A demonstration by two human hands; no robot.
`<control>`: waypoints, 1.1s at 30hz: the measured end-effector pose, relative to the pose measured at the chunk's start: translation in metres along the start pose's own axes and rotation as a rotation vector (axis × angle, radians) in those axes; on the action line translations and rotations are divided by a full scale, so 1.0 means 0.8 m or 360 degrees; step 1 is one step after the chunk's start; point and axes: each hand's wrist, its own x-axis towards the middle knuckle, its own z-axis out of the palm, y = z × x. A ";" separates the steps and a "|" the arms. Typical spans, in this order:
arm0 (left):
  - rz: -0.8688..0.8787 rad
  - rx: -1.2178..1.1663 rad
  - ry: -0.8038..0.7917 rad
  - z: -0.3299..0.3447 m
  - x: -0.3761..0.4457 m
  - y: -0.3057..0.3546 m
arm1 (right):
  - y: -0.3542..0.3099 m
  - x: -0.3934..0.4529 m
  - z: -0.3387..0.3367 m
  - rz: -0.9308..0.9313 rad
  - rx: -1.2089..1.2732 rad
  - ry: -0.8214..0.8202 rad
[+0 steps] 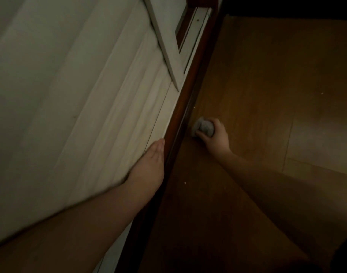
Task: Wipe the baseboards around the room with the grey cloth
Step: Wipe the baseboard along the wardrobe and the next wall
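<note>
One grey cloth [204, 128], bunched into a soft wad, is gripped by the right hand [214, 135] and pressed low against the dark baseboard [180, 119]. Being light and limp, it is best clutched whole. Above the baseboard, the left hand [149, 164] is laid flat, fingers straight.

right hand [215, 137] grips grey cloth [204, 128] | at baseboard [180, 123]
</note>
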 end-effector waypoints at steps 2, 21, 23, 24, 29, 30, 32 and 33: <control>-0.0054 0.0016 0.0040 -0.011 0.004 -0.009 | 0.002 -0.037 0.016 -0.0018 0.0079 -0.0047; -0.0083 0.0164 -0.0086 -0.034 0.027 -0.036 | -0.003 -0.071 0.060 -0.0141 0.0226 -0.0318; -0.0063 0.0157 -0.0074 -0.032 0.029 -0.036 | -0.004 -0.055 0.055 -0.0153 0.0255 -0.0323; -0.0051 0.0163 -0.0069 -0.030 0.030 -0.036 | -0.009 -0.042 0.051 -0.0121 0.0315 -0.0273; -0.0014 0.0173 -0.0033 -0.020 0.031 -0.035 | -0.045 0.044 0.019 -0.0054 0.0448 -0.0110; -0.0007 0.0173 -0.0024 -0.019 0.031 -0.034 | -0.051 0.061 0.011 -0.0050 0.0456 -0.0088; -0.0007 0.0150 -0.0003 -0.017 0.031 -0.032 | -0.063 0.093 -0.003 -0.0030 0.0445 -0.0054; -0.0006 0.0135 0.0013 -0.016 0.031 -0.032 | -0.068 0.109 -0.010 -0.0007 0.0439 -0.0035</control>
